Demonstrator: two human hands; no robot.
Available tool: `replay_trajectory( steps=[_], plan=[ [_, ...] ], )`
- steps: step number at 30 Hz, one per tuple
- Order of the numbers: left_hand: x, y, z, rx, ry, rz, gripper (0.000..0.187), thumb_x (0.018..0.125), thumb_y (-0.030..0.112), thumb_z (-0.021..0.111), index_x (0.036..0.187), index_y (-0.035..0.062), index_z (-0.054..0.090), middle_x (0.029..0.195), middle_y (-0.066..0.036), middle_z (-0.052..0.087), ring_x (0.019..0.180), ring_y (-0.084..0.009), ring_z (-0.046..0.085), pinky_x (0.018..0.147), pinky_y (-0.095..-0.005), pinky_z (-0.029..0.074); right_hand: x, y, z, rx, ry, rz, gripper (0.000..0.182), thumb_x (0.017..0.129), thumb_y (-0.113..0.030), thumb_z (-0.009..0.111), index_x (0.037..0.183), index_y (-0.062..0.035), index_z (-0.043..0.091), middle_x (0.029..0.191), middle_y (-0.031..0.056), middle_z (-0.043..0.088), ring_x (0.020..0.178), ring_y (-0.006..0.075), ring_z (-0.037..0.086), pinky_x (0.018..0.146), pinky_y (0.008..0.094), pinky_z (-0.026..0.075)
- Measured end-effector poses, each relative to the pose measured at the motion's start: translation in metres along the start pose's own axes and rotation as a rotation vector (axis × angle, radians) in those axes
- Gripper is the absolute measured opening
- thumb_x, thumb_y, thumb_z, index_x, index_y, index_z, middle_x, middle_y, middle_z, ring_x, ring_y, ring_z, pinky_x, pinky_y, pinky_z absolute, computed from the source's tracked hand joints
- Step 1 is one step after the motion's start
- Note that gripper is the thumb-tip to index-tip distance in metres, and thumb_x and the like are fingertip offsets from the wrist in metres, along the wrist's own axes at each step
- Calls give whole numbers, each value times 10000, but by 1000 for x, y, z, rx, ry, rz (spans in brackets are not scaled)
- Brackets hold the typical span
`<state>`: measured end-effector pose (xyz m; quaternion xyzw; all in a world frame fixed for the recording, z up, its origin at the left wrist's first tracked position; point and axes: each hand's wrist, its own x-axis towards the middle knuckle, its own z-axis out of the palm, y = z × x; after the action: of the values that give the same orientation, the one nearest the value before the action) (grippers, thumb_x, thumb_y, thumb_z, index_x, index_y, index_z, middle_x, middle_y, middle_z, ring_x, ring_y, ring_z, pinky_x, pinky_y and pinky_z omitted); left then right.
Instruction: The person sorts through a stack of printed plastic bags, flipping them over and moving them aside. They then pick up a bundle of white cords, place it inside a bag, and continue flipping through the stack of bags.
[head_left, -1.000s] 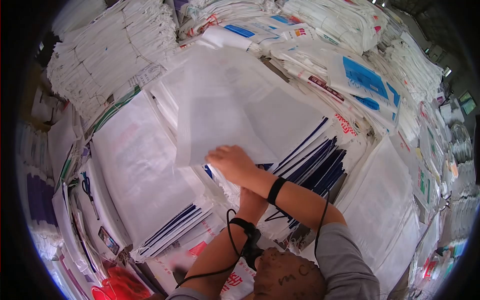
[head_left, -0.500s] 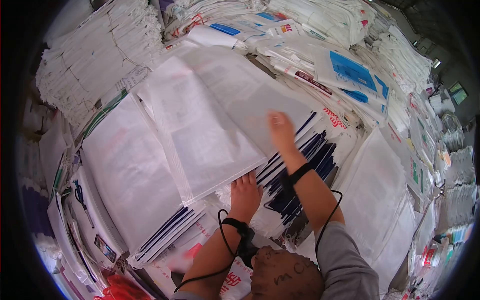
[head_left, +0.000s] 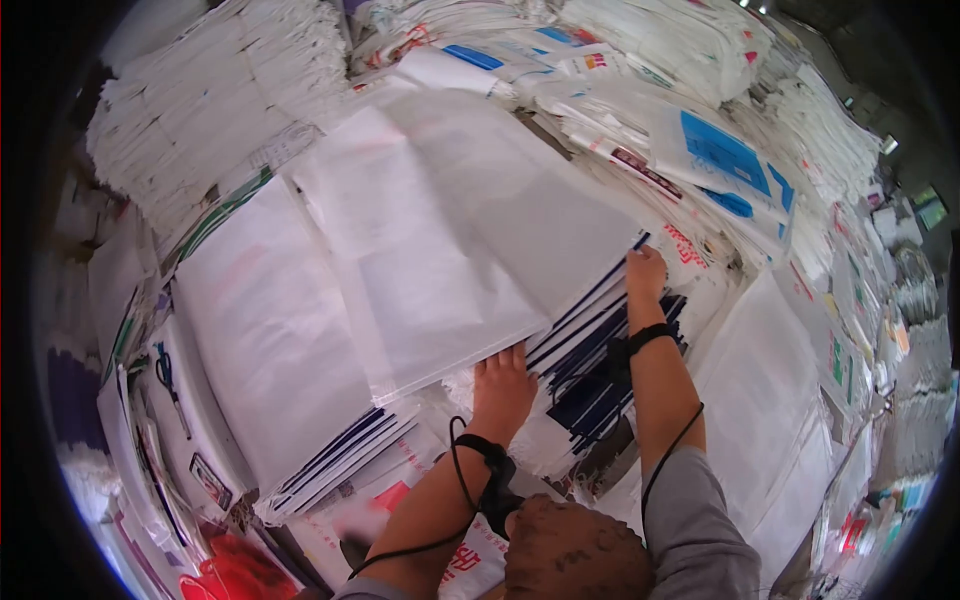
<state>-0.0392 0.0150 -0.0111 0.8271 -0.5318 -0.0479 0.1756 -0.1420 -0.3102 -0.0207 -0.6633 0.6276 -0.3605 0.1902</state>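
Note:
A white woven sack [head_left: 440,270] lies on top of two piles of white sacks with dark blue edges. My left hand [head_left: 503,392] is at its near edge, the fingertips partly hidden under the hem; whether they grip it does not show. My right hand [head_left: 645,272] is closed at the near right corner of the right pile's upper sack [head_left: 540,220], fingers pinched on its blue-edged corner. Below that hand, the blue-striped edges [head_left: 600,370] of the right pile fan out. The left pile [head_left: 270,320] lies flat, its blue edges showing at the near end.
Tall bundles of white sacks [head_left: 220,110] stand at the back left. Sacks with blue print [head_left: 725,150] lie at the back right. Scissors [head_left: 168,375] and a phone-like object [head_left: 210,480] lie at the left. A red bag [head_left: 240,575] is at the lower left.
My right hand has moved right and slightly down, from above the right pile to its corner, and has closed there. My left hand has stayed at the hem. The view has shifted slightly.

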Motion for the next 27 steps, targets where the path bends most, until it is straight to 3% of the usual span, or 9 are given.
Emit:
replay_trajectory(
  steps=[3, 5, 9, 12, 16, 17, 19, 25, 27],
  plan=[
    [-1, -1, 4, 5, 26, 3, 679, 880, 363, 620, 1401, -11, 399, 1335, -193, 509, 1250, -371, 470, 1049, -502, 367, 10, -1, -1, -53, 43, -69, 401, 766, -269, 645, 1049, 7, 710, 910, 223, 705, 902, 365, 680, 860, 428, 517],
    [-1, -1, 1, -17, 25, 19, 673, 892, 354, 607, 1407, -19, 386, 1346, -195, 500, 1253, -371, 467, 1052, -499, 367, 25, 1, -5, -6, -238, 178, 394, 762, -300, 648, 1006, 2, 721, 921, 221, 711, 917, 369, 682, 864, 426, 517],
    [-1, -1, 1, -26, 25, 16, 666, 903, 353, 592, 1410, -25, 384, 1346, -196, 500, 1253, -366, 468, 1053, -496, 368, 33, 2, 5, -69, -122, 84, 323, 759, -324, 656, 901, -42, 729, 880, 167, 724, 885, 355, 689, 829, 430, 521],
    [-2, -1, -1, 0, -25, 0, 657, 913, 351, 563, 1431, -12, 384, 1371, -177, 492, 1283, -339, 450, 1082, -475, 345, 21, -26, -9, -190, -158, 52, 336, 765, -330, 654, 933, -49, 726, 899, 164, 723, 896, 357, 687, 841, 431, 518],
    [-2, 0, -2, 22, -20, 15, 663, 912, 362, 560, 1432, -12, 387, 1368, -175, 495, 1278, -332, 455, 1080, -471, 348, -7, -75, -14, -15, -7, -247, 210, 839, -249, 630, 884, -47, 667, 878, 139, 698, 841, 336, 670, 749, 420, 511],
    [-2, 0, -2, 23, -21, 14, 665, 911, 365, 559, 1432, -12, 389, 1368, -174, 495, 1278, -330, 456, 1080, -469, 348, -19, -92, -18, 20, 36, -337, 117, 855, -161, 622, 842, -45, 626, 807, 132, 664, 777, 330, 641, 694, 408, 493],
    [-2, 0, -1, 19, -14, 17, 666, 908, 363, 563, 1430, -13, 392, 1369, -174, 494, 1279, -330, 455, 1081, -469, 348, -33, -113, -11, 218, -13, -501, 64, 859, -116, 620, 856, -52, 623, 799, 127, 644, 759, 327, 622, 684, 397, 486],
    [-2, 1, -2, 29, -26, 8, 656, 909, 357, 567, 1415, -21, 388, 1370, -186, 490, 1277, -341, 456, 1089, -481, 334, -146, -193, -2, 349, -339, -939, 69, 884, -110, 601, 942, -79, 620, 879, 139, 645, 843, 357, 619, 713, 457, 486],
    [-3, -3, 6, 54, -41, 1, 641, 910, 353, 562, 1416, -3, 395, 1373, -179, 490, 1282, -330, 454, 1092, -482, 329, -184, -204, 1, 440, -565, -1017, 97, 865, -75, 579, 955, -73, 615, 892, 146, 646, 857, 372, 612, 728, 465, 484]
  ],
)
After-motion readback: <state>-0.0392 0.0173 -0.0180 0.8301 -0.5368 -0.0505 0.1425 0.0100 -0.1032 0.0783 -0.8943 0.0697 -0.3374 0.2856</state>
